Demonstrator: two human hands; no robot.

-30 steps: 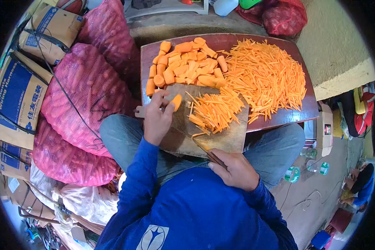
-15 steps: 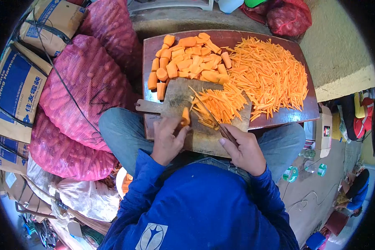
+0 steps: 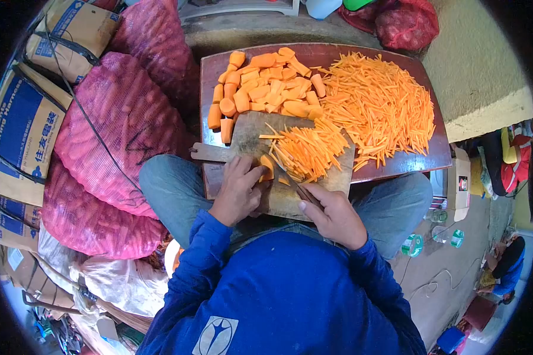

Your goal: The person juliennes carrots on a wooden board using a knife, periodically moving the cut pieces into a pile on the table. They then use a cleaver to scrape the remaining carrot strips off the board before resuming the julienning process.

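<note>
My left hand (image 3: 240,186) is closed on an orange carrot piece (image 3: 267,168) at the left part of the wooden cutting board (image 3: 251,131). My right hand (image 3: 336,214) grips the handle of a knife (image 3: 305,193), whose blade points up and left beside the cut strips. Carrot strips (image 3: 314,148) lie heaped on the board, right of the blade. Behind the board, peeled carrot chunks (image 3: 266,80) cover the left of the dark red table (image 3: 397,165). A large pile of thin carrot strips (image 3: 380,106) is at its right.
Pink mesh sacks of carrots (image 3: 118,130) stand at the left, next to cardboard boxes (image 3: 26,127). A red net bag (image 3: 405,25) sits at the back. Plastic bottles (image 3: 413,244) are on the floor at the right. Farther right is another person (image 3: 509,266).
The carrot piece has turned to lie flatter, with my left fingers now over it. The knife has shifted slightly left and down, and the strips on the board have moved up and left.
</note>
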